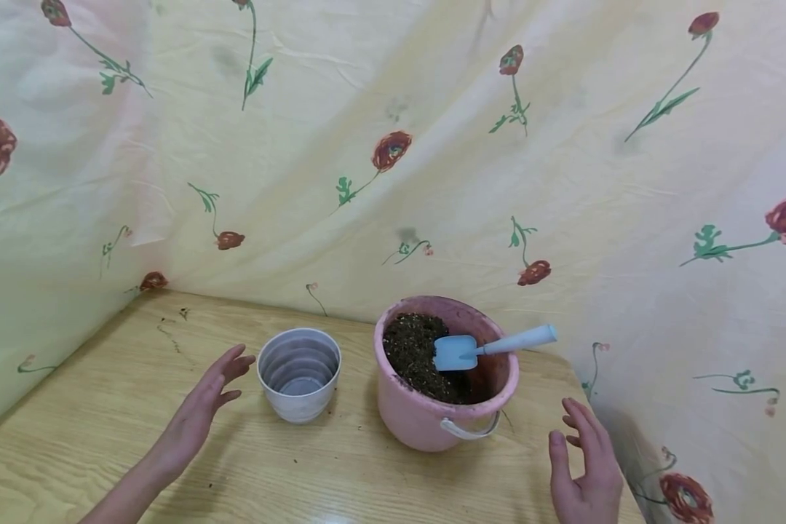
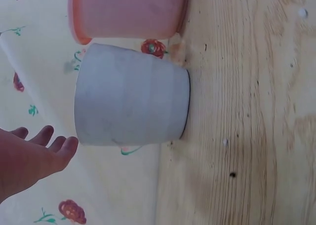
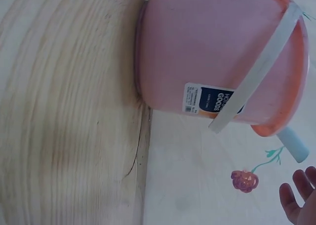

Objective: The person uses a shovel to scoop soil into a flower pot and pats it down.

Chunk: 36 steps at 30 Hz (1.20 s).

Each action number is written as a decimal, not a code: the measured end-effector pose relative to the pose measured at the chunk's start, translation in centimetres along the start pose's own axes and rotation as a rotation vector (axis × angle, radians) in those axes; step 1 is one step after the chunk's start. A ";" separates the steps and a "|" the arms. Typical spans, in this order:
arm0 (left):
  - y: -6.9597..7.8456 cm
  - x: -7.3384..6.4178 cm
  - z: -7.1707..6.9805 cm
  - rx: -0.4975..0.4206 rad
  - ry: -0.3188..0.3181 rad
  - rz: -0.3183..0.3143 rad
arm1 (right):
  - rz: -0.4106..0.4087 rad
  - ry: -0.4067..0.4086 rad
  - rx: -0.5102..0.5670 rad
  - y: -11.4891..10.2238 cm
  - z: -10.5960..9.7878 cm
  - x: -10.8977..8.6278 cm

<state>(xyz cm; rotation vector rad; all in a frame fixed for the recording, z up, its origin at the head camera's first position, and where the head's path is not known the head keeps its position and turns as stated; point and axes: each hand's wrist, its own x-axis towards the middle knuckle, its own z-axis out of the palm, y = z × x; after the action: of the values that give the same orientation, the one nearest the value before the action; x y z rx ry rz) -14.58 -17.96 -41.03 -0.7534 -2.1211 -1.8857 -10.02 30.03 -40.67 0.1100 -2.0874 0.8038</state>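
A white ribbed plant pot (image 1: 299, 375) stands upright on the table, its inside showing only rings and a bare bottom. Just left of its rim is my left hand (image 1: 199, 411), fingers loosely extended and holding nothing. In the left wrist view the fingertips lie close to the pot (image 2: 131, 96); contact cannot be made out. To the right stands a pink bucket (image 1: 419, 422) partly filled with dark soil (image 1: 419, 356). A light blue trowel (image 1: 458, 353) lies on the soil, its handle over the rim. My right hand (image 1: 586, 466) hovers right of the bucket, relaxed, holding nothing.
The wooden table (image 1: 340, 480) carries scattered soil crumbs and meets a flower-printed cloth (image 1: 314, 145) behind and at both sides. The bucket's white handle (image 1: 468, 431) hangs down at its front. A label (image 3: 210, 99) shows on the bucket in the right wrist view.
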 end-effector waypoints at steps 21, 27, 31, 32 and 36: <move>-0.2 1.9 2.6 -0.549 -0.046 -0.042 | 0.351 0.025 0.277 -1.2 0.8 0.9; -0.4 2.4 3.7 -0.588 -0.039 -0.042 | 0.370 0.017 0.293 -1.3 1.1 1.0; -0.4 2.8 4.4 -0.597 -0.039 -0.054 | 0.379 0.004 0.294 -1.3 1.3 1.2; -0.4 3.0 4.5 -0.605 -0.040 -0.056 | 0.382 -0.001 0.289 -1.4 1.3 1.2; -0.5 3.5 5.3 -0.644 -0.049 -0.045 | 0.394 -0.028 0.285 -1.6 1.4 1.5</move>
<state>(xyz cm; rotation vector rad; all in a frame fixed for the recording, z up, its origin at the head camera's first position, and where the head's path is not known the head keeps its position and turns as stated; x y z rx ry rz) -16.83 -12.06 -40.71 -0.8692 -1.5460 -2.6299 -11.35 28.28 -39.30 -0.1422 -2.0361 1.3420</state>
